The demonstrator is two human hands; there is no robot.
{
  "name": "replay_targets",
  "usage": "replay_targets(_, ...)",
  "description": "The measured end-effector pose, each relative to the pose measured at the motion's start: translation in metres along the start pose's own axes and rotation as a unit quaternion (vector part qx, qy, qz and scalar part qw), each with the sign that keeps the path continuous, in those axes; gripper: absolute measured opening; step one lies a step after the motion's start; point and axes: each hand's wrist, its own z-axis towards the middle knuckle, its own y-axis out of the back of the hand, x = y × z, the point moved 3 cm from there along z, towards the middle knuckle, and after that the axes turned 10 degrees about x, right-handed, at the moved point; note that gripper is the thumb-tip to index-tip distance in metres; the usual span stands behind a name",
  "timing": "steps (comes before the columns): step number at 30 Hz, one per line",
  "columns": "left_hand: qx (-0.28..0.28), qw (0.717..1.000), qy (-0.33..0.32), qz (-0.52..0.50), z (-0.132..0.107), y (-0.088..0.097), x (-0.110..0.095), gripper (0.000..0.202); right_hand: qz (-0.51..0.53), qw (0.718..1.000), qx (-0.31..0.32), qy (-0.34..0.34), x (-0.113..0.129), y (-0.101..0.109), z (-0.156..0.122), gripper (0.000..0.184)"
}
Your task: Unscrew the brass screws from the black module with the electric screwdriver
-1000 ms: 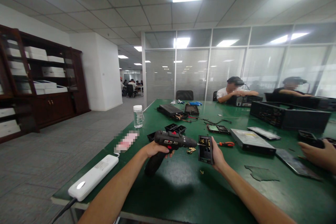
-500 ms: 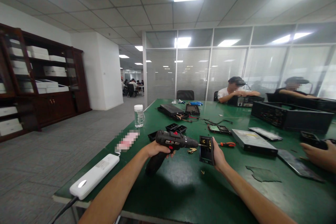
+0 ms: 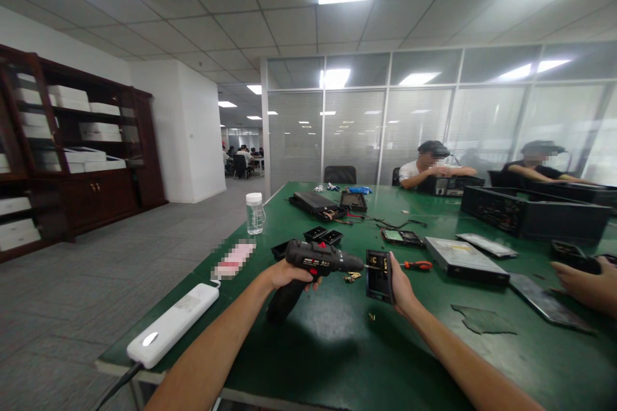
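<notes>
My left hand (image 3: 289, 276) is wrapped round a black cordless drill (image 3: 321, 258), its bit pointing right. The bit's tip reaches into a small black plastic housing (image 3: 379, 284) with brass-coloured metal parts inside. Gripping that housing from its right side, my right hand (image 3: 401, 286) holds it upright above the green table (image 3: 308, 359). Small brass pieces (image 3: 353, 277) lie behind the drill's front end, and a tiny one (image 3: 371, 316) is below the housing. An orange-handled screwdriver (image 3: 418, 265) rests just right of my right hand. Several black plastic trays (image 3: 315, 234) sit behind the drill.
A white power strip (image 3: 176, 324) and a clear bottle (image 3: 254, 213) stand along the left edge. To the right are a silver disc drive (image 3: 465, 260), a metal plate (image 3: 549, 302) and a black computer case (image 3: 535, 213). Another person's hand (image 3: 585, 282) is at far right; two people sit behind.
</notes>
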Motion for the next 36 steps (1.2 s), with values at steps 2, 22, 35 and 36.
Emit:
replay_targets(2,-0.003,1.0,-0.001,-0.001,0.0,0.0001,0.0,0.028,-0.004,1.0,-0.002,-0.002,0.0,0.0,-0.0003,0.039)
replay_targets(22,0.005,1.0,-0.002,-0.006,0.0006,0.0004,0.0015,0.03,-0.004,1.0,-0.007,0.002,0.0015,-0.001,-0.002,0.037)
replay_targets(35,0.0,1.0,0.002,0.004,0.0006,0.0002,0.0,0.029,-0.004,1.0,0.002,-0.009,0.0011,-0.0013,-0.0016,0.038)
replay_targets(36,0.001,1.0,0.002,0.004,0.0005,0.0002,-0.0002,0.029,-0.002,1.0,0.003,-0.009,0.0011,-0.0015,-0.0016,0.038)
